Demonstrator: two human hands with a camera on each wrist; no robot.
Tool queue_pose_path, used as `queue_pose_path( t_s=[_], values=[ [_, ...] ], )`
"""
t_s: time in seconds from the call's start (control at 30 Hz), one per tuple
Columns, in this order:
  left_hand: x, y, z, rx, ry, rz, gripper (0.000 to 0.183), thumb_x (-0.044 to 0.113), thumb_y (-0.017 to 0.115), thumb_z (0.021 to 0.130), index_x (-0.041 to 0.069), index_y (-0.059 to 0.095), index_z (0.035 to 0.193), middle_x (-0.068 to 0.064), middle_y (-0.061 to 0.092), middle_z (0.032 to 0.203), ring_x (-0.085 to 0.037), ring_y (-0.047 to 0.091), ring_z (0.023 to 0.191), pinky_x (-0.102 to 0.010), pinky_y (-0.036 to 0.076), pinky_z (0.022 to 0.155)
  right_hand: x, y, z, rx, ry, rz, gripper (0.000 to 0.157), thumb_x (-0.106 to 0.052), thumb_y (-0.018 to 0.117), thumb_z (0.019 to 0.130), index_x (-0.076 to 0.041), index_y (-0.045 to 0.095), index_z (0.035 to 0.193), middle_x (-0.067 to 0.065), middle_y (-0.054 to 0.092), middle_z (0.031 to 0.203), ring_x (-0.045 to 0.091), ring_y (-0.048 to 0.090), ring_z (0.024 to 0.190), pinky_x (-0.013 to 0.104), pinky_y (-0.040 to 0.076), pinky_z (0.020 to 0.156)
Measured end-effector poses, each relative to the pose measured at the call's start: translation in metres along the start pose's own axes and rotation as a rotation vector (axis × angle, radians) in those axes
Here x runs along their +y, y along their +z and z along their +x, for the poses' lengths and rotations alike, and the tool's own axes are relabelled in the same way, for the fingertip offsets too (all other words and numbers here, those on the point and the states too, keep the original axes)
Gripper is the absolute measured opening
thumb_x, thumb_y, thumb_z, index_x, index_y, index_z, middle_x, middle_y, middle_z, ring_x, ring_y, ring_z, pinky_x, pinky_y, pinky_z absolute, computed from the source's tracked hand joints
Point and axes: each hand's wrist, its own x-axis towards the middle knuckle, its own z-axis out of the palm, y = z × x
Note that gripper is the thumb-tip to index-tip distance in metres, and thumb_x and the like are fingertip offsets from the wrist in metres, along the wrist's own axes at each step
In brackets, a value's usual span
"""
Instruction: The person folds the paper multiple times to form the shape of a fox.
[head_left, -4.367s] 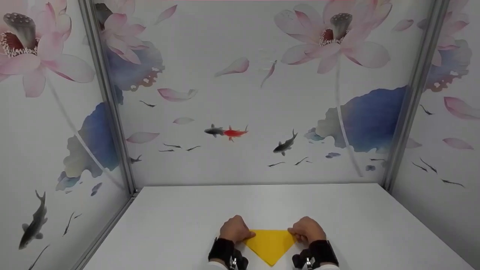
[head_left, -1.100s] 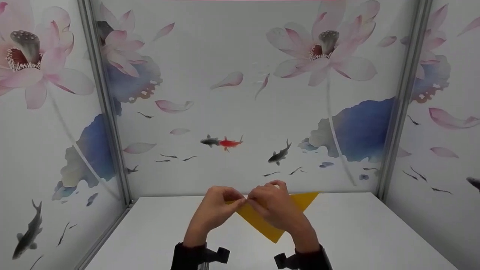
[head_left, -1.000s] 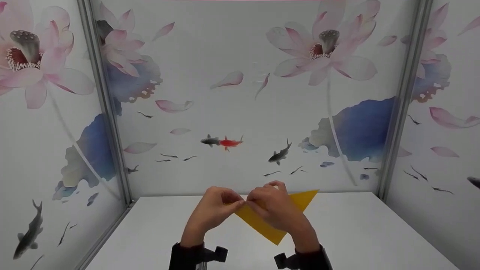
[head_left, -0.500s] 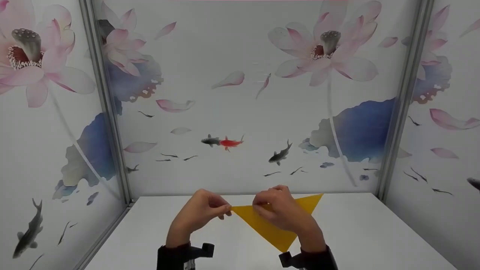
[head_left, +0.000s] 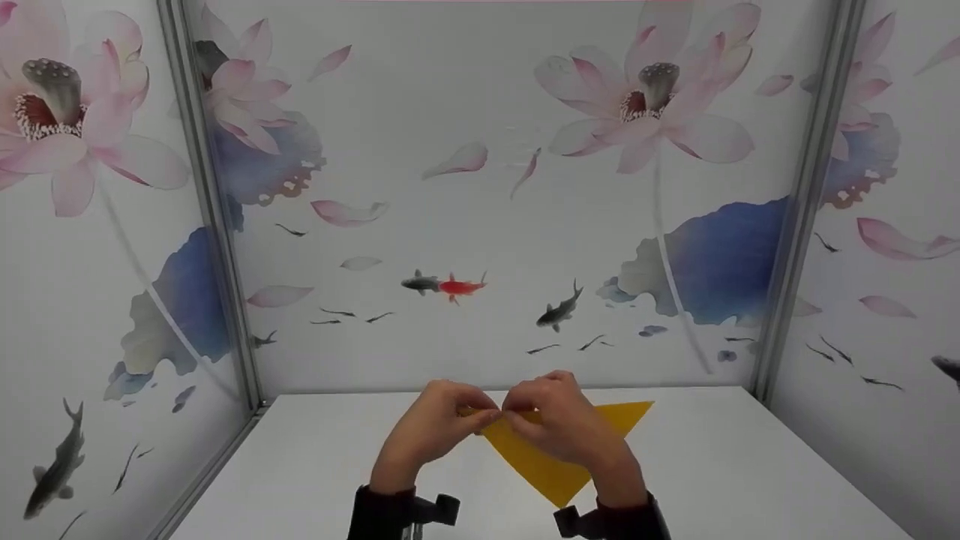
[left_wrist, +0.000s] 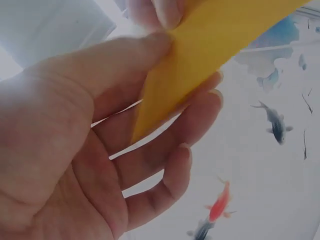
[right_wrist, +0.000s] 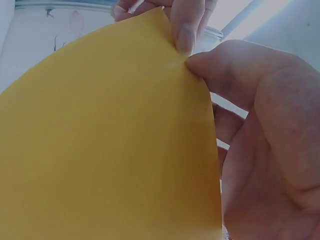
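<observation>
A folded yellow paper triangle (head_left: pixel 551 480) is held up over the white table, one point hanging down and another stretching to the right. My left hand (head_left: pixel 435 427) pinches it near its left corner between thumb and index finger. In the left wrist view the corner of the paper (left_wrist: pixel 215 40) lies across the other, loosely bent fingers of the left hand (left_wrist: pixel 75 130). My right hand (head_left: pixel 566 424) pinches the top edge right beside the left fingertips. The right wrist view has the paper (right_wrist: pixel 110 140) filling much of the frame, with the right hand's thumb (right_wrist: pixel 240 65) pressed on it.
A white tabletop (head_left: pixel 300 465) spreads below the hands. White panels printed with lotus flowers and fish, such as the back panel (head_left: pixel 375 150), enclose it at the back and sides, joined by metal posts (head_left: pixel 217 202). Each wrist wears a black strap (head_left: pixel 382 510) with a small camera.
Earlier the paper was lower, a hand at each upper corner; now it is raised and both hands meet near its left corner. Within the last half second my left hand moved right, toward my right hand.
</observation>
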Motion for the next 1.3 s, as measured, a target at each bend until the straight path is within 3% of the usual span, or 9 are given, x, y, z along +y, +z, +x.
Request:
queue_pose_path(
  t_s=[0.2, 0.47, 0.7, 0.87, 1.03, 1.3],
  values=[
    [-0.009, 0.005, 0.002, 0.019, 0.025, 0.007, 0.016, 0.026, 0.075, 0.104, 0.015, 0.087, 0.103, -0.003, 0.084, 0.100, -0.007, 0.074, 0.081, -0.021, 0.062, 0.078, 0.007, 0.007, 0.001, -0.010, 0.015, -0.033, 0.012, -0.021, 0.071, 0.105, -0.020, 0.082, 0.099, -0.011, 0.079, 0.091, 0.007, 0.067, 0.085, 0.052, 0.039, 0.099],
    [-0.034, -0.008, -0.008, 0.046, -0.085, -0.005, 0.014, 0.021, 0.076, 0.102, 0.012, 0.086, 0.102, -0.006, 0.083, 0.102, -0.013, 0.075, 0.084, -0.030, 0.066, 0.080, 0.028, 0.012, -0.003, -0.041, 0.070, -0.017, 0.013, -0.020, 0.071, 0.104, -0.019, 0.080, 0.095, -0.008, 0.076, 0.088, 0.005, 0.062, 0.083, 0.051, 0.038, 0.099],
    [-0.043, -0.020, -0.017, 0.097, -0.145, -0.034, 0.015, 0.022, 0.076, 0.103, 0.011, 0.086, 0.105, -0.009, 0.082, 0.106, -0.018, 0.076, 0.088, -0.039, 0.067, 0.084, 0.051, -0.006, -0.018, -0.011, 0.157, 0.003, 0.014, -0.017, 0.073, 0.102, -0.021, 0.082, 0.093, -0.010, 0.077, 0.090, 0.005, 0.065, 0.085, 0.052, 0.040, 0.101],
    [-0.046, -0.023, -0.019, 0.121, -0.145, -0.039, 0.016, 0.022, 0.076, 0.103, 0.010, 0.086, 0.105, -0.009, 0.082, 0.105, -0.016, 0.076, 0.086, -0.035, 0.066, 0.082, 0.068, -0.023, -0.034, 0.008, 0.218, 0.024, 0.013, -0.017, 0.072, 0.103, -0.021, 0.083, 0.098, -0.009, 0.078, 0.094, 0.007, 0.067, 0.087, 0.045, 0.048, 0.098],
    [-0.048, -0.025, -0.020, 0.122, -0.153, -0.054, 0.018, 0.025, 0.075, 0.104, 0.011, 0.086, 0.106, -0.008, 0.083, 0.104, -0.016, 0.076, 0.085, -0.037, 0.066, 0.083, 0.082, -0.037, -0.049, -0.009, 0.240, 0.116, 0.013, -0.022, 0.070, 0.106, -0.019, 0.083, 0.104, -0.003, 0.079, 0.100, 0.006, 0.066, 0.090, 0.036, 0.056, 0.093],
    [-0.048, -0.030, -0.023, 0.152, -0.134, -0.037, 0.019, 0.024, 0.074, 0.104, 0.010, 0.086, 0.105, -0.008, 0.083, 0.102, -0.014, 0.075, 0.083, -0.029, 0.065, 0.079, 0.090, -0.052, -0.062, -0.014, 0.271, 0.174, 0.015, -0.024, 0.068, 0.108, -0.018, 0.081, 0.110, 0.000, 0.076, 0.103, 0.004, 0.062, 0.094, 0.032, 0.056, 0.095]
  ],
)
